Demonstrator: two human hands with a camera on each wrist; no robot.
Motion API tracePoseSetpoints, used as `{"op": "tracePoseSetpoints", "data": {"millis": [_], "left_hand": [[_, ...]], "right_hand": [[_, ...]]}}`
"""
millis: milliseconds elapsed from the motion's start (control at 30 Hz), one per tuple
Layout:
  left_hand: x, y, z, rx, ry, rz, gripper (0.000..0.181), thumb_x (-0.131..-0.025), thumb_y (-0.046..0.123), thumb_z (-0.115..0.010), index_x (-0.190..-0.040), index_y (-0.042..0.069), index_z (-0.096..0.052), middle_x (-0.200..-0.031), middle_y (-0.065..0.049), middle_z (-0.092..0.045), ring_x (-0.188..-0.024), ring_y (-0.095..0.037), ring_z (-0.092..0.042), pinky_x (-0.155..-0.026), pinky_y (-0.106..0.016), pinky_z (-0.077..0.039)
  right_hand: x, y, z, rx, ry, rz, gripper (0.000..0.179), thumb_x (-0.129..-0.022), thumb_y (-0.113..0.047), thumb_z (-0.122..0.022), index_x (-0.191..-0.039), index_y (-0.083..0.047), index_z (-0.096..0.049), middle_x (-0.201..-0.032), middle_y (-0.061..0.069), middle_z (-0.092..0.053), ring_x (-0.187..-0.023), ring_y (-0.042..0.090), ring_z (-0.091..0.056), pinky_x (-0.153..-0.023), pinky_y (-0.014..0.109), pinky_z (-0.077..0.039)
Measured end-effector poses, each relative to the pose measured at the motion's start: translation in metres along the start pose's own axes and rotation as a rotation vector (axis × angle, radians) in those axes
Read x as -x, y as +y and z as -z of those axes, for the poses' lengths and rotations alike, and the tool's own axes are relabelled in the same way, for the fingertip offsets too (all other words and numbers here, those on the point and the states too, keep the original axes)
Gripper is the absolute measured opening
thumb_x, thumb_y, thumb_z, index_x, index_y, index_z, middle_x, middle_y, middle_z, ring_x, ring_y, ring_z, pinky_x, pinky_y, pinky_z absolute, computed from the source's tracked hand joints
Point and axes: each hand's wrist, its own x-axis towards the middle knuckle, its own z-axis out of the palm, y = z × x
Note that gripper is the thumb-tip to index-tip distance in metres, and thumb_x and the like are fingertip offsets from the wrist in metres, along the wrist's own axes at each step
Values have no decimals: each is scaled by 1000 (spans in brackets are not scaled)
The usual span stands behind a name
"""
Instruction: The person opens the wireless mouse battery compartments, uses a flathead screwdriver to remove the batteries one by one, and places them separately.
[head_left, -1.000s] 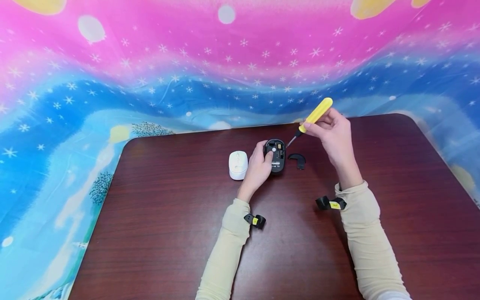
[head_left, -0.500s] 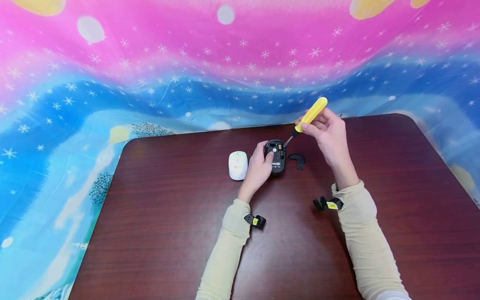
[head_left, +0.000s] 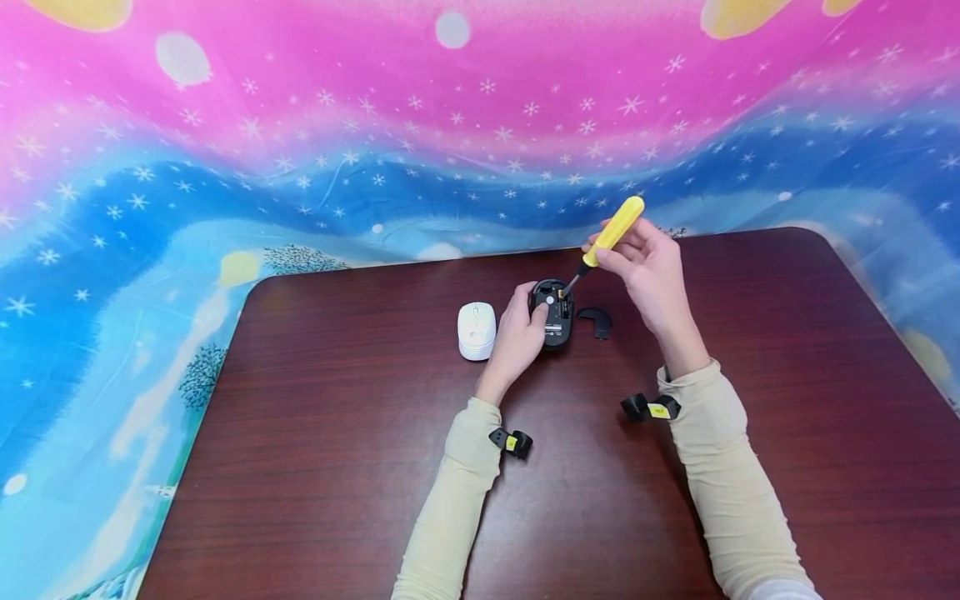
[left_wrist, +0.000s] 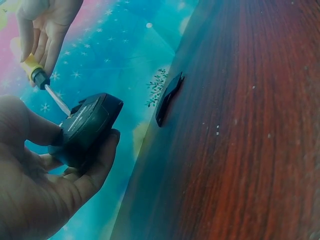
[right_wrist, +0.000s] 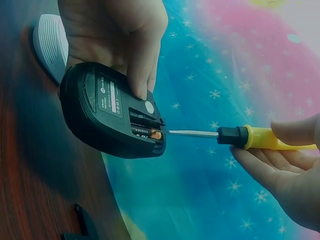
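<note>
While mouse [right_wrist: 112, 110] stayed, screwdriver [right_wrist: 232, 135] neared battery [right_wrist: 142, 131].

White mouse [head_left: 476, 328] rests on table [head_left: 337, 467] before snowflake-patterned cloth [head_left: 420, 100].

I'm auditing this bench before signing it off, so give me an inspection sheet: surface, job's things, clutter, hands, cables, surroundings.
Surface: dark reddish-brown, wood-grained table.
Job's things: black mouse, underside showing, a battery in its open bay; yellow-handled screwdriver, tip at the battery's end, contact unclear; curved black cover lying on the table.
Clutter: white mouse, left of the black mouse in the head view.
Hands: left hand holds the black mouse; right hand grips the screwdriver.
Cables: nothing seen.
Surroundings: pink-and-blue snowflake-patterned cloth behind the table.
</note>
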Motion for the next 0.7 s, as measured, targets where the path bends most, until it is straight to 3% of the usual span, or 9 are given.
{"op": "tracePoseSetpoints", "data": {"millis": [300,533,700], "left_hand": [[1,0,-1,4,-7,2,40,-107,12,-49,-146,2,-48,-142,-17,-57,-132,-26,-54,-111,-40,-41],[0,-1,0,-2,-11,6,40,-107,13,-49,-146,3,-48,-142,-17,-57,-130,-26,-54,-111,-40,-41],[1,-1,0,9,-14,14,40,-108,14,-49,-146,3,-49,-141,-16,-58,-129,-26,-54,-110,-40,-42]], "right_hand": [[-1,1,-1,21,-10,37,29,-95,12,-64,-121,0,-65,-111,17,-71,-100,18,-73,-93,25,-55],[-2,3,-2,35,-20,68,31,-96,12,-62,-125,3,-63,-110,11,-72,-103,17,-72,-94,26,-54],[-1,4,-1,110,-54,106,33,-97,11,-62,-130,4,-61,-111,6,-72,-106,14,-71,-95,25,-53]]}}
